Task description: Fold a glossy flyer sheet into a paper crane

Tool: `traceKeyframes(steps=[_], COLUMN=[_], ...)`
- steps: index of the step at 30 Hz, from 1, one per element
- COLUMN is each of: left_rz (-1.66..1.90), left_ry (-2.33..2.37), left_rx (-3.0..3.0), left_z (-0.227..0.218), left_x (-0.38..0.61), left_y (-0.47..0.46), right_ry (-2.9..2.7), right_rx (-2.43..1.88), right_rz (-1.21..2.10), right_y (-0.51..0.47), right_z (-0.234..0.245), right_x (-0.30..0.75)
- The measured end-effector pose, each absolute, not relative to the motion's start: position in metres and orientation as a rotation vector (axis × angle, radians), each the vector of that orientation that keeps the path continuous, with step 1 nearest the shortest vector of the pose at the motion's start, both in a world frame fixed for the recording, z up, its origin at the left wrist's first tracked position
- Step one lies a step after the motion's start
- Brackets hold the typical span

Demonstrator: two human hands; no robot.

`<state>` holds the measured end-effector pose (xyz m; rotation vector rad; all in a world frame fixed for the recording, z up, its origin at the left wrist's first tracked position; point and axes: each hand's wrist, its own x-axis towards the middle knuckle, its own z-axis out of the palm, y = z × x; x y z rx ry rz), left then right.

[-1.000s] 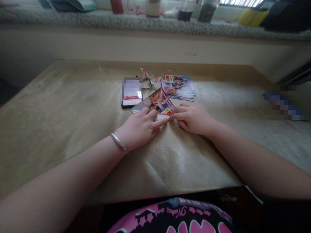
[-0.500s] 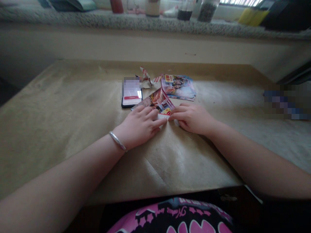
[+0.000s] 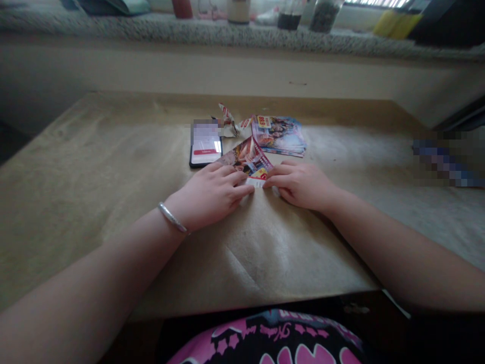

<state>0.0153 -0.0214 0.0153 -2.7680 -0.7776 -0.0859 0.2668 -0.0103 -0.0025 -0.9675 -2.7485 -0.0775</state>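
1. A folded glossy flyer lies flat on the worktop, printed side up, just in front of the person.
2. The left hand lies palm down, its fingers over the flyer's near left edge. The right hand lies palm down too, its fingertips at the flyer's near corner. Neither is clenched; whether either pinches the paper, I cannot tell.
3. A silver bangle circles the left wrist.
4. Just beyond the flyer sit a stack of printed leaflets and a smartphone, with a twisted red-and-white paper scrap between them.
5. The worktop is covered in creased brown paper.
6. A blurred object lies well to the right.
7. Jars stand on a speckled stone ledge beyond the worktop.
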Motion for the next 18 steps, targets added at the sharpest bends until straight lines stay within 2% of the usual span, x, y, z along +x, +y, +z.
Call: traceKeyframes(steps=[18], left_rz=[-0.003], left_ry=[-0.836], left_rx=[-2.869], left_z=[0.030], left_x=[0.008], left_y=[-0.020], right_ry=[-2.722], right_rx=[-0.935], right_rz=[-0.091], right_y=[-0.009], right_z=[-0.005], right_x=[0.268])
